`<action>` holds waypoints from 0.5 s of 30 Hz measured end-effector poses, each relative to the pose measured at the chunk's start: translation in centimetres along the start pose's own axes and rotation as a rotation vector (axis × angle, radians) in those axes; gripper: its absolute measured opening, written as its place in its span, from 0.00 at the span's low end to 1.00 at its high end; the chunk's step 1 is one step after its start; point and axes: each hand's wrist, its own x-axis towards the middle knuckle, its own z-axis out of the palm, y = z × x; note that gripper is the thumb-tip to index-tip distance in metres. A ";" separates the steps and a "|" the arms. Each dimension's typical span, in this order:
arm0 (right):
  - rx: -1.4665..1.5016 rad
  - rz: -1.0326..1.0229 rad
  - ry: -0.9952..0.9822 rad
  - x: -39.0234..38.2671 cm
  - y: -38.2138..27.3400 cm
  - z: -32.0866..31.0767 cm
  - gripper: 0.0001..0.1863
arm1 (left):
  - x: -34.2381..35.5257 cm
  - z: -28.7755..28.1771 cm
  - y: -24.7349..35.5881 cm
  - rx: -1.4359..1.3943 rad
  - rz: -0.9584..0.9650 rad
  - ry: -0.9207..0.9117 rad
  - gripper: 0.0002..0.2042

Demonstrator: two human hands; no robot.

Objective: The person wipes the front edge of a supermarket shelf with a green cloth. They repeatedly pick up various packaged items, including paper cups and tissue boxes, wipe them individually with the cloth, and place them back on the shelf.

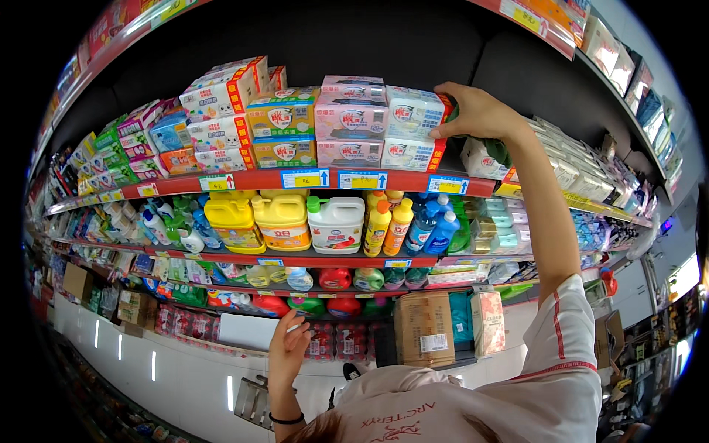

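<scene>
My right hand (480, 113) reaches up to the top shelf, its thumb at the front corner and its fingers at the upper right end of a white and pale-blue soap pack (415, 112). This pack sits on another like it (407, 153). To their left stand pink soap packs (350, 119) and orange-and-green soap packs (281, 118). Something dark green (493, 150) shows below my right palm. Lower down, my left hand (286, 347) is raised with curled fingers, near the lower shelves. A small whitish bit shows at its fingertips, too small to name.
The red shelf edge (258, 180) carries price tags. Below it stand yellow jugs (235, 221), a white jug (336, 224) and blue bottles (442, 232). Cardboard boxes (424, 330) rest near the floor. More packs (565, 159) line the right side. Another shelf edge (528, 16) hangs above.
</scene>
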 end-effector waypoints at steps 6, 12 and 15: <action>-0.099 -0.031 -0.015 0.9 0.9 0.4 0.43 | -1.8 -1.3 9.7 0.155 0.337 -0.457 0.29; 0.008 0.058 -0.146 0.9 1.0 0.0 0.48 | -1.1 0.5 22.6 0.125 0.677 -1.510 0.20; -0.075 0.030 -0.158 1.4 1.3 -0.1 0.49 | -1.2 1.8 24.1 0.010 0.832 -1.543 0.20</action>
